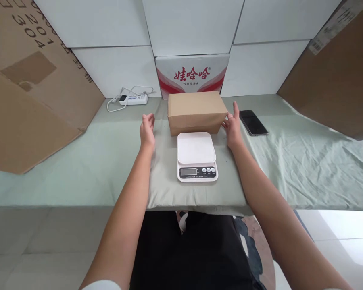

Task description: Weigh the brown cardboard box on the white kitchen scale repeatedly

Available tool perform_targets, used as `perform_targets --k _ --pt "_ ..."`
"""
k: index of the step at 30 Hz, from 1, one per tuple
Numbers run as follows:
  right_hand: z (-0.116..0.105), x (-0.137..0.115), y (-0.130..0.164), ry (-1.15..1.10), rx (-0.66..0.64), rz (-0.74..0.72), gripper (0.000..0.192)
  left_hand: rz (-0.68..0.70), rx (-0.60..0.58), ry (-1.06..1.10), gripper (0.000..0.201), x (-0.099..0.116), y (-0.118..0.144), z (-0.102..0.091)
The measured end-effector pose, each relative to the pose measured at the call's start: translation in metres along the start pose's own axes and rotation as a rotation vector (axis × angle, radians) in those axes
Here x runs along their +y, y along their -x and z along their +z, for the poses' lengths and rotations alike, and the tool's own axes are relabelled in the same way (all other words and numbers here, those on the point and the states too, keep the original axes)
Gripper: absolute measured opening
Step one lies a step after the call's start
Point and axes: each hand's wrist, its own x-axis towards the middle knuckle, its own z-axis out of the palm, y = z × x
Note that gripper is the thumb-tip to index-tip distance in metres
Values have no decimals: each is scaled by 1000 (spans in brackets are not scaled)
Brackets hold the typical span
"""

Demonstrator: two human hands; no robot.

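A: Starting closest in, both forearms are stretching out over the grey pad (196, 193), and one white kitchen scale (196, 156) is sitting square in the middle of it, display facing the person so it can be read.

B: And just behind the scale, one brown cardboard box (196, 112) is lying flat on the pad, nearly touching the scale's far edge.

A: The hands are flanking it. The right hand (232, 128) is pressing its open fingers against the box's right end. The left hand (147, 131) is hovering a little off the left end, fingers loosely curled, gripping nothing.

B: So neither hand is clamped on anything; the two palms are facing each other, which looks to me like a two-sided hold taking shape.

A: Off to the right, one dark phone (253, 122) is lying face up on the green cloth (305, 161), out of the way.

B: Further back, one white power strip (133, 99) is trailing its cable, one red-and-white carton (192, 74) is standing against the white wall, and two big cardboard sheets are leaning in from either side.
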Motion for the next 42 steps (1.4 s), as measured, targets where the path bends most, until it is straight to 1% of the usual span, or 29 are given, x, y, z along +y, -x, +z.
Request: perform_targets --k 2,3,5,7,10,12,14,16,18,20,23,25,27,33,37,42 --pt "9 -14 5 -116 3 128 116 -14 -52 -11 110 2 10 9" --pt "14 -21 7 -143 14 151 120 -20 -83 -11 109 2 15 16" --pt "21 -29 10 -165 19 159 123 -32 -143 -13 108 0 24 28" --pt "27 -30 10 -171 22 152 125 -25 -195 -31 105 -1 29 37" --pt "34 -31 6 -162 48 101 128 78 -239 -76 99 5 27 41" --pt "38 -36 5 -147 68 43 130 177 -229 -79 97 15 25 39" --pt "39 -49 8 -124 67 -24 127 250 -207 -73 96 27 28 37" --pt "36 -67 19 -84 48 -87 120 297 -197 -78 94 40 38 32" --pt "29 -83 36 -34 32 -131 113 325 -199 -87 91 50 56 26" --pt "20 -95 58 2 34 -153 109 331 -208 -90 89 58 80 19" --pt "10 -100 87 26 38 -148 108 303 -232 -76 85 62 115 9" --pt "8 -98 101 32 41 -131 106 276 -236 -65 83 62 133 3" --pt "9 -95 109 32 50 -117 105 252 -229 -57 82 59 142 -1" --pt "10 -95 110 60 53 -142 100 225 -219 -62 84 53 145 -4" --pt "7 -96 108 94 64 -180 99 239 -220 -79 85 54 145 -3" --pt "5 -95 108 116 66 -181 98 243 -214 -76 84 55 147 -4"
